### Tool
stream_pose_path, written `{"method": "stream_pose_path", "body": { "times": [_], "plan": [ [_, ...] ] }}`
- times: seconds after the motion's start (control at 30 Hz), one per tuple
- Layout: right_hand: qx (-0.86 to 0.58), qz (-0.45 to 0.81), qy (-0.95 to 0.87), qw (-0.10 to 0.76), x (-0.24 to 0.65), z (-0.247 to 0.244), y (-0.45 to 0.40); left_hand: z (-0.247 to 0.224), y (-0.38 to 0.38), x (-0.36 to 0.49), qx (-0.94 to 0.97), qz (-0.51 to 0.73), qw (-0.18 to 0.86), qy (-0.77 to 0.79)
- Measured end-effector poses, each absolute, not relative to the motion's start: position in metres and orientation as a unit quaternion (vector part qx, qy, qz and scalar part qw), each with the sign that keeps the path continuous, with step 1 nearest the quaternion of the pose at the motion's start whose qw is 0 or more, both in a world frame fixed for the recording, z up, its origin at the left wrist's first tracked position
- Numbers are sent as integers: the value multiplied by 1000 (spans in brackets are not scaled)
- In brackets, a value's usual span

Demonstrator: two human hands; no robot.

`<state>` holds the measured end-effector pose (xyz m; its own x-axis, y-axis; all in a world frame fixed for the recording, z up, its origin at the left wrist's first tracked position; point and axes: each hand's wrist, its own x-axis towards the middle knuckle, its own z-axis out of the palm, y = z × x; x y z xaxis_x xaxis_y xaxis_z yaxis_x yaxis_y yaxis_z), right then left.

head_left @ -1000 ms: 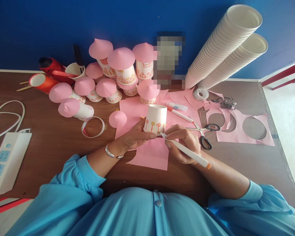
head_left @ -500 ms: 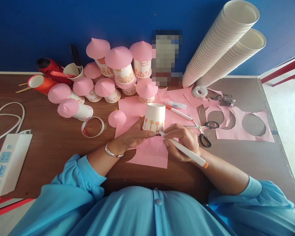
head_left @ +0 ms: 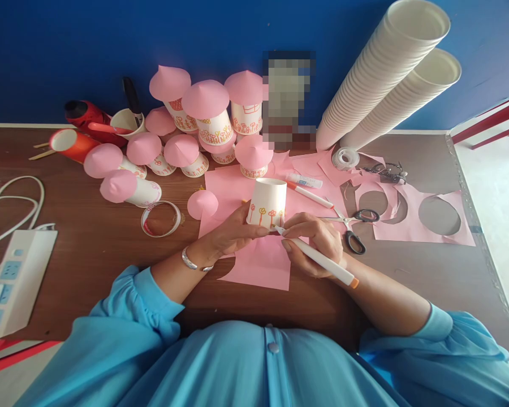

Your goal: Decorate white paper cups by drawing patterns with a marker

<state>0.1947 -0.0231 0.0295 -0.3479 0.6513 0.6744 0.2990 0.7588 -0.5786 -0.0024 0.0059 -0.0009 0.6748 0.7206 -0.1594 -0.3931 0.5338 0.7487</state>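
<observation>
A white paper cup [head_left: 268, 199] with red and yellow flowers drawn round its side is gripped by my left hand [head_left: 237, 230], thumb along the near rim. My right hand [head_left: 316, 240] is closed around a white marker [head_left: 322, 260] with an orange end. The marker's tip meets the cup near its lower edge. Beneath the hands lies pink paper [head_left: 265, 265]. Just beyond the cup, another marker [head_left: 311, 195] and a glue stick [head_left: 304, 180] rest on the pink sheets. Scissors [head_left: 352, 226] lie to the right of my right hand.
Several decorated cups with pink cone tops [head_left: 205, 100] stand at the back left. Two tall stacks of paper cups [head_left: 385, 73] lean on the blue wall. Cut pink scraps [head_left: 424, 217], a tape roll [head_left: 345, 159], a white ring [head_left: 160, 219] and a power strip [head_left: 21, 282] lie around.
Almost nothing differs. Both hands keep their hold on the cup and marker, with the marker tip still at the cup's lower edge; the whole view has shifted very slightly.
</observation>
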Motion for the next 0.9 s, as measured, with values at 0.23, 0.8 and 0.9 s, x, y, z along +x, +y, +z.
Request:
{"method": "stream_pose_path", "body": {
  "times": [0.23, 0.8, 0.9],
  "plan": [
    [-300, 177, -803, 483, 195, 29, -23, 0, 5, -2, 356, 325, 847, 225],
    [-326, 171, -786, 497, 194, 30, -23, 1, 5, -3, 323, 324, 855, 243],
    [-329, 168, -784, 498, 194, 30, -24, -2, 6, -3, 327, 327, 853, 243]
  ]
}}
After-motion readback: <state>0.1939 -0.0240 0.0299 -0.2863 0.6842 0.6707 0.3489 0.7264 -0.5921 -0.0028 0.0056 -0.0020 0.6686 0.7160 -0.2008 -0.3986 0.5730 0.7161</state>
